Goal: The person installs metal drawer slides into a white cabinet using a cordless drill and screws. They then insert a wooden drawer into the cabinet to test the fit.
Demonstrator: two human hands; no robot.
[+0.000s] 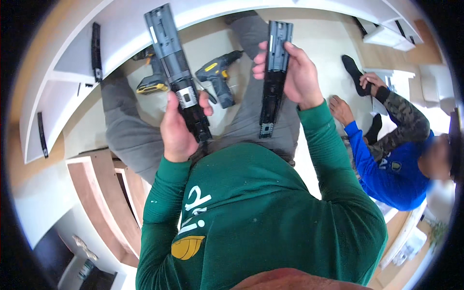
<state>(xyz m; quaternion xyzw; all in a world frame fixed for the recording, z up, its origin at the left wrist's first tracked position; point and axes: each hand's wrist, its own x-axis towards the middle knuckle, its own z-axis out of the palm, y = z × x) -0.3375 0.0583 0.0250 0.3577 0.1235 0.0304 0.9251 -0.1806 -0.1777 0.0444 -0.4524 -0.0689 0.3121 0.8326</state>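
Left hand (180,126) curled around the lower part of a long dark grey drawer rail (176,67) with a pale metal patch at mid-length; its long axis runs up and slightly left, the upper end pointing away from the body. Right hand (296,72) closed with thumb and fingers around the upper part of a second, black drawer rail (274,82), held near vertical, lower end toward the green sweatshirt (256,212). Beyond, on the floor between grey-trousered legs, a yellow-and-black drill (218,75). Farther right, a second person's blue sleeve (372,159).
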